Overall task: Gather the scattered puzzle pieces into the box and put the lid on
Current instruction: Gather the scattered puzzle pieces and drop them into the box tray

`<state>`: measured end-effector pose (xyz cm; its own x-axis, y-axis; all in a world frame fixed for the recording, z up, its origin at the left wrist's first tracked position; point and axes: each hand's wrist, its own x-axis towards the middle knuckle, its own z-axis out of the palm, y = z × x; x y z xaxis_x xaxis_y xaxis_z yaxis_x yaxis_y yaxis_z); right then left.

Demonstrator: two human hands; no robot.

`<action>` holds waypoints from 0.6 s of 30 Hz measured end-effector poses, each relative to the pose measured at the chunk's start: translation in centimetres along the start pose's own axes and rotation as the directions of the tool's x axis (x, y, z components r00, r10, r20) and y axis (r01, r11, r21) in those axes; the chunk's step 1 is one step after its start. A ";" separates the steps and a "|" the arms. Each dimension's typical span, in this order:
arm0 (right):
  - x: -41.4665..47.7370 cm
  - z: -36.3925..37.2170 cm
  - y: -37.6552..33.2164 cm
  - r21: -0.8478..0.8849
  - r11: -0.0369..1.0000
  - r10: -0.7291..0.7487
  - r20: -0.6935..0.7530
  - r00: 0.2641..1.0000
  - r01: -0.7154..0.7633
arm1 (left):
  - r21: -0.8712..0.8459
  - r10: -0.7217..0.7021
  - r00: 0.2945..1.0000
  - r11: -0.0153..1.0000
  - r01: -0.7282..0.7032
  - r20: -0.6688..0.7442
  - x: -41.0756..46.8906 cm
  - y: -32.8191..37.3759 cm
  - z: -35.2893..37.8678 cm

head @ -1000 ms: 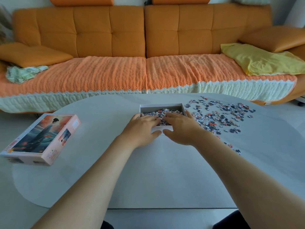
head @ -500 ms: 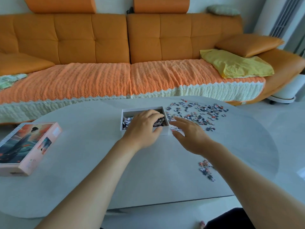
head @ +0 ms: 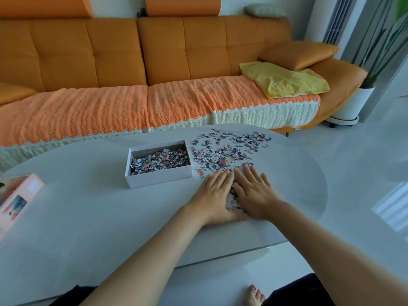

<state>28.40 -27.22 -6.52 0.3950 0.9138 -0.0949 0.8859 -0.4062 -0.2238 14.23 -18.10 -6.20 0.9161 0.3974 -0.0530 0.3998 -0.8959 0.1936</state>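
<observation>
A white open box [head: 159, 178] stands on the grey oval table [head: 88, 206], partly filled with puzzle pieces. To its right lies a spread of scattered puzzle pieces [head: 227, 151]. My left hand [head: 215, 191] and my right hand [head: 254, 191] lie flat side by side on the table just right of the box, fingers straight, with a small heap of pieces [head: 234, 195] caught between them. The pictured lid [head: 15, 202] lies at the table's left edge, cut off by the frame.
An orange sofa [head: 154, 62] with a knitted cover runs behind the table, a yellow cloth [head: 284, 80] on its right end. A white plant pot [head: 351, 102] on a wheeled base stands at the right. A bare foot [head: 256, 295] shows under the table's near edge.
Both hands have left the box and moved right onto the near scattered pieces, flat with a heap between them. The view has swung to the right.
</observation>
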 end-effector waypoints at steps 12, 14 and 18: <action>6.5 -0.6 -2.1 0.073 0.976 -0.194 -0.124 0.973 0.204 | 0.250 -0.123 0.970 0.952 0.175 -0.209 1.0 -6.3 -4.0; 7.4 -0.5 -2.1 0.036 0.983 -0.177 -0.064 0.982 0.180 | 0.235 -0.171 0.961 0.947 0.221 -0.215 0.9 -7.2 -4.1; 8.4 -0.5 -3.2 0.004 0.976 -0.218 0.024 0.976 0.218 | 0.210 -0.173 0.956 0.952 0.224 -0.235 1.4 -9.3 -4.2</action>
<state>28.99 -18.24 -6.13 0.1866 0.9802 -0.0667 0.9497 -0.1973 -0.2431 11.68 -8.41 -3.92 0.8001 0.5819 0.1461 0.5918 -0.8054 -0.0332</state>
